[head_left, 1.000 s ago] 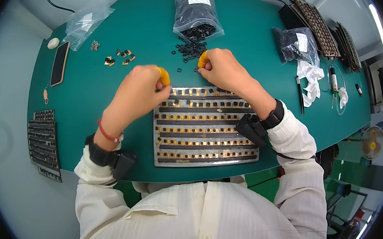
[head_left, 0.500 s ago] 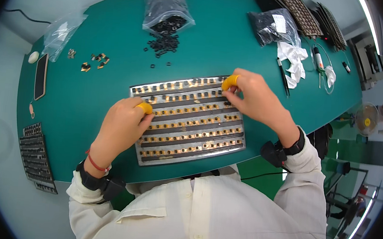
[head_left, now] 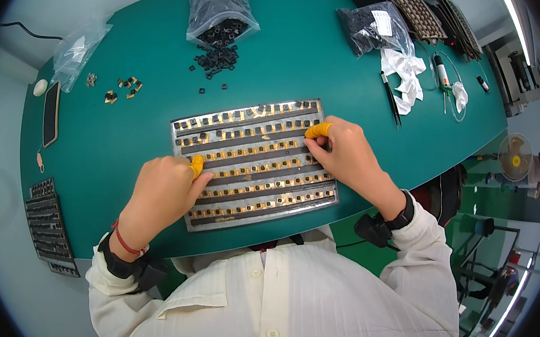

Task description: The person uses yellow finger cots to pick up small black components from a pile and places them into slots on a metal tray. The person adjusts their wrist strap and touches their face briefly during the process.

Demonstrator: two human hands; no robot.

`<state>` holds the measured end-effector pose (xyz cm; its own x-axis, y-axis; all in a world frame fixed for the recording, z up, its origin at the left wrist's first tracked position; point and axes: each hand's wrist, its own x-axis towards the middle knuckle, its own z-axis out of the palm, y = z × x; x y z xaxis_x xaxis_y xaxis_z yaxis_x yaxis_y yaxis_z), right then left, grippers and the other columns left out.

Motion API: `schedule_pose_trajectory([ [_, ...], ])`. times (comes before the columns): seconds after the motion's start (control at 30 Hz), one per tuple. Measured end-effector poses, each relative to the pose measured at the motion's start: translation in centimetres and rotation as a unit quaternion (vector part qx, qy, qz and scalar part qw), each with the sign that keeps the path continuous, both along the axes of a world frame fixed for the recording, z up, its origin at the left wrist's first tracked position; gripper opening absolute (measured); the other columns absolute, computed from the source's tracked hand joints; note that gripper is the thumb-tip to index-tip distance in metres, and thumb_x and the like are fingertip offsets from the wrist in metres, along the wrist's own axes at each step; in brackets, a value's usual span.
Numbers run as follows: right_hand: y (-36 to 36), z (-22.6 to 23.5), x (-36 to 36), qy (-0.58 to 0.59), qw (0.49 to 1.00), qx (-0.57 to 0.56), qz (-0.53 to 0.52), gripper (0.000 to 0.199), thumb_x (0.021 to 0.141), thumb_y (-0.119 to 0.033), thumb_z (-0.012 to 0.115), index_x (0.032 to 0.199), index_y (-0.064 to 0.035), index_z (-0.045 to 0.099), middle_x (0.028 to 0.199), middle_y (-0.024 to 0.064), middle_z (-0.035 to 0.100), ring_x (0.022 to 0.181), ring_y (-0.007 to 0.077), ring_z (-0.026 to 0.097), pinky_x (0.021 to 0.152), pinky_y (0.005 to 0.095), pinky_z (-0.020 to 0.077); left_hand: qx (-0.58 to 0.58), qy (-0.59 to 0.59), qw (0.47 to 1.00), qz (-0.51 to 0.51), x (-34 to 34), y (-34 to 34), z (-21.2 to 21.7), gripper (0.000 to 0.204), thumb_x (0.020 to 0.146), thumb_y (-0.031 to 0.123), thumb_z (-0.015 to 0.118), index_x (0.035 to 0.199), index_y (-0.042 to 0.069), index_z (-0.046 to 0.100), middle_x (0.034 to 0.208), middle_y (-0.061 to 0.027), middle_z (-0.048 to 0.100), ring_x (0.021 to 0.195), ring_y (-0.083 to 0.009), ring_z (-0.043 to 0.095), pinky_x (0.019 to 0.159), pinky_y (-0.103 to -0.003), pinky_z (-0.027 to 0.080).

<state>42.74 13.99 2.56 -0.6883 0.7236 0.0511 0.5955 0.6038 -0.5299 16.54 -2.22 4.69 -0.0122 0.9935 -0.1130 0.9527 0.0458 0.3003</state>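
On the table lies a flat metal tray [head_left: 250, 213] holding several rows of small black square parts on gold-coloured metal tabs. My left hand [head_left: 167, 186] is at the tray's left edge, near the third row from the far side. Its thumb and yellow-covered index finger are bent close together. At the right edge, my right hand [head_left: 350, 155] has thumb and index finger pinched near the right ends of the second and third rows. A yellow finger cot [head_left: 317, 130] covers that index finger too. Whatever lies between either hand's fingertips is hidden.
Beyond the tray, a clear bag [head_left: 223, 10] spills black square parts [head_left: 216, 60]. Another filled bag [head_left: 375, 31], crumpled white tissue [head_left: 406, 74], tweezers [head_left: 391, 99] and a syringe [head_left: 442, 71] are at right. Loose gold-tabbed pieces [head_left: 129, 87] and a phone [head_left: 51, 114] lie left.
My right hand has come nearer to me along the tray's right edge, by about a row. My left hand has shifted slightly nearer along the left edge. The whole view has shifted a little.
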Motion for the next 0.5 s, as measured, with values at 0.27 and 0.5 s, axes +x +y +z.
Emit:
schedule_pose_trajectory([
  [0.27,-2.6,1.9,-0.4,-0.084,0.996,-0.005,-0.013,0.035,0.089,-0.022,0.066,0.064,0.0022,0.064,0.057,0.0189,0.059,0.052,0.0353,0.06,0.052,0.0444,0.0486,-0.003,-0.096,0.995,0.007,-2.5,2.6,2.2,0.03,0.085,0.022,0.073,0.076,-0.006,0.067,0.065,-0.0186,0.061,0.056,-0.0313,0.06,0.055,-0.039,0.047],
  [0.5,-1.4,2.6,-0.3,-0.094,0.99,-0.094,-0.039,0.036,0.09,-0.02,0.065,0.063,0.0043,0.063,0.052,0.0198,0.055,0.051,0.0361,0.059,0.051,0.0443,0.0475,0.1,-0.034,0.99,0.092,-5.4,5.2,2.0,0.026,0.087,0.018,0.071,0.099,-0.004,0.071,0.079,-0.0138,0.067,0.075,-0.0244,0.061,0.073,-0.035,0.047],
])
